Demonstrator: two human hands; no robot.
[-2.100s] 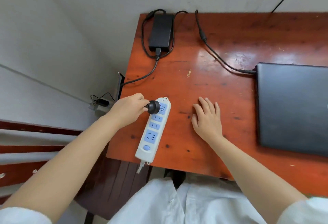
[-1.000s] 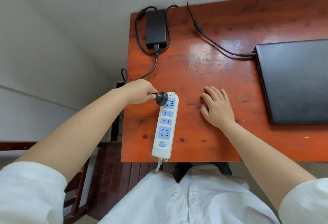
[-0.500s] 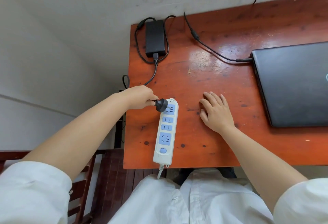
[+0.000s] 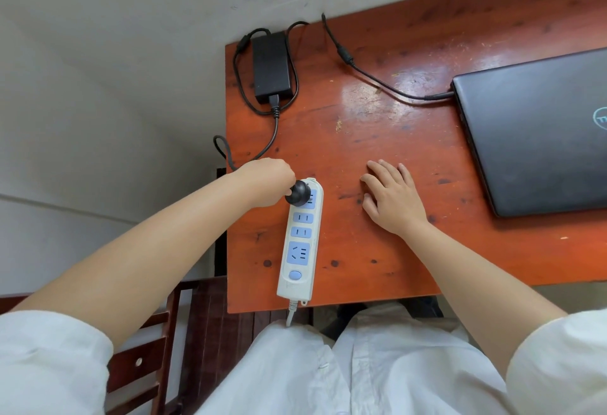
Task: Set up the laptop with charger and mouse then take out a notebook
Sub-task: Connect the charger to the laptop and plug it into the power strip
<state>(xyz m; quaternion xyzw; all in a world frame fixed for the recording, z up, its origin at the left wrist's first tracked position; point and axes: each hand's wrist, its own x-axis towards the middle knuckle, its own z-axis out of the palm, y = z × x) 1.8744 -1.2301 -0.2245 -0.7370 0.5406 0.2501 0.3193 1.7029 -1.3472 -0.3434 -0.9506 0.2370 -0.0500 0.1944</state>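
Charger brick [image 4: 271, 66] sits at eleven o'clock, its lead already in the closed laptop [image 4: 538, 128] at two. Left hand [image 4: 267, 183] pinches the plug [image 4: 298, 193] at the power strip's [image 4: 300, 240] top socket; right hand [image 4: 391, 197] rests flat, fingers relaxed. Mouse and notebook remain unseen, apparently undone.

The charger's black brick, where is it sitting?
The charger brick lies at the table's far left corner, beyond the power strip, well left of the closed laptop.
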